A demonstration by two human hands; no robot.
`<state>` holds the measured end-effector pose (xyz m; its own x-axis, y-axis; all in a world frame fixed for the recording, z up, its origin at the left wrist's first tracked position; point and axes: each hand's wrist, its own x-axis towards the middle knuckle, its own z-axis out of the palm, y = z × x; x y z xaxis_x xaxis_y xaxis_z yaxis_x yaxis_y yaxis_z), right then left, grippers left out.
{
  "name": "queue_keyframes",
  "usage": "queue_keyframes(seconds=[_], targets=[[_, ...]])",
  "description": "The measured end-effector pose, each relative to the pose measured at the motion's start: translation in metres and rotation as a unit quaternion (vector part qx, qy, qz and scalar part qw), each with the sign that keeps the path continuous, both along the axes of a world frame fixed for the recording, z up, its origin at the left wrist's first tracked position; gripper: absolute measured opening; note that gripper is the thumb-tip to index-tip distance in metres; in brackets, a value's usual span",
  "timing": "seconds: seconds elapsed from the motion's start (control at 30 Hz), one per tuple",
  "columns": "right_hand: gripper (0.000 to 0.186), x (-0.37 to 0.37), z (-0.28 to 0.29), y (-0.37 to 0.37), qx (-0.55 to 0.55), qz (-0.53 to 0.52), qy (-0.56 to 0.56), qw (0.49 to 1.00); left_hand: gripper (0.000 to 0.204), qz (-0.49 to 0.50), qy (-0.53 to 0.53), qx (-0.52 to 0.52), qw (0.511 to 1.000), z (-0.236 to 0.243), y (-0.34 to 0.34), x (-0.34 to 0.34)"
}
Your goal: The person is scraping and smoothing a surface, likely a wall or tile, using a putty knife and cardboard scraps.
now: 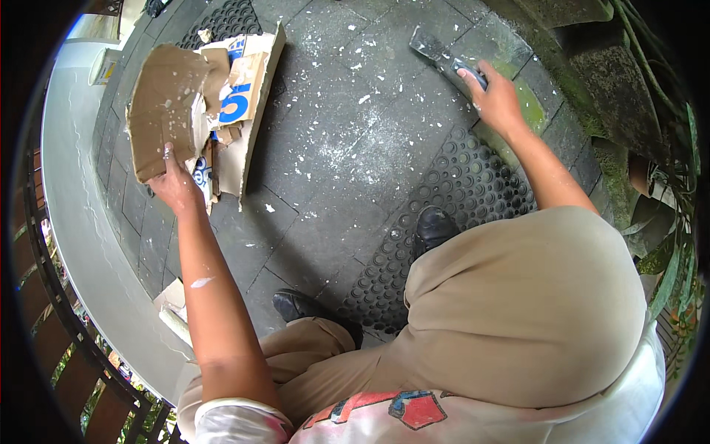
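Cardboard scraps (196, 103) sit at ten o'clock, your left hand (176, 185) with fingers closed on their lower edge, close beside the pale curved wall (74, 222). At one o'clock your right hand (497, 100) has fingers wrapped around a scraper (442, 53), blade on the paving. Between them the speckled stone floor (355, 148) lies open; the rubber mat (458, 185) runs under your shoes.
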<state>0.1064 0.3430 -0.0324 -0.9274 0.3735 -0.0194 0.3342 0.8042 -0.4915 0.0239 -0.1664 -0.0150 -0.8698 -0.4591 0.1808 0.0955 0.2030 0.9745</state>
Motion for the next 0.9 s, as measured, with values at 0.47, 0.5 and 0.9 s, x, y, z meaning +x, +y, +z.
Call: queue_keyframes(seconds=[0.47, 0.5, 0.9], targets=[[0.042, -0.055, 0.000, 0.039, -0.226, 0.120, -0.116, 0.960, 0.031, -0.175, -0.110, -0.153, 0.966, 0.059, 0.112, 0.033], [0.041, -0.060, 0.002, 0.057, -0.240, 0.110, -0.145, 0.954, 0.032, -0.237, -0.201, -0.134, 0.941, 0.052, 0.100, 0.033], [0.051, -0.049, -0.010, 0.051, -0.115, 0.329, -0.326, 0.879, 0.034, -0.610, -0.435, -0.551, 0.367, -0.015, 0.093, 0.060]])
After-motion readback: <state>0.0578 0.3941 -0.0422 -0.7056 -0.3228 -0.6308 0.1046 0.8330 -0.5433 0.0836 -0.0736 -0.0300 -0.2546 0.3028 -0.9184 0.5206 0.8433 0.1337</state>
